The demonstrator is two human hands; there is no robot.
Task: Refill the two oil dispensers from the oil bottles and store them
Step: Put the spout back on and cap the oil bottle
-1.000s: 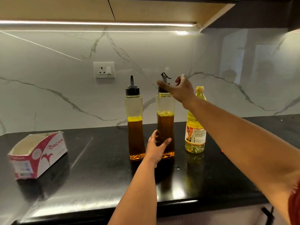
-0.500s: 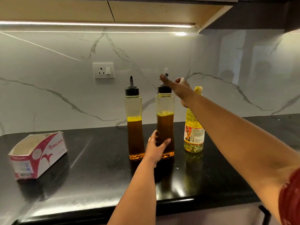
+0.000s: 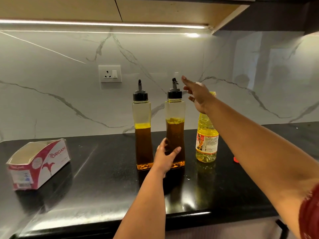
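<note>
While the left hand (image 3: pixel 164 156) wraps the waist of the right-hand oil dispenser (image 3: pixel 175 130) to steady it on the black table (image 3: pixel 103 187), the right hand (image 3: pixel 196 95) hangs beside its black cap (image 3: pixel 174 94), fingers spread and gripping nothing. Both dispensers stand upright near the marble wall, the second dispenser (image 3: pixel 142 128) just to the left, each holding dark amber oil to roughly the midpoint. Capped as it looks, this one is best checked with a firm twist at the cap while the lower hand resists; the tall, slim body could tip, and an oily film would make it slick. Clear, waisted plastic shows the level plainly. A rounded yellow oil bottle (image 3: pixel 206 140) with a paper label stands just right, its neck hidden by the arm. A glossy pink-and-white carton (image 3: pixel 38 163) lies well apart at left.
</note>
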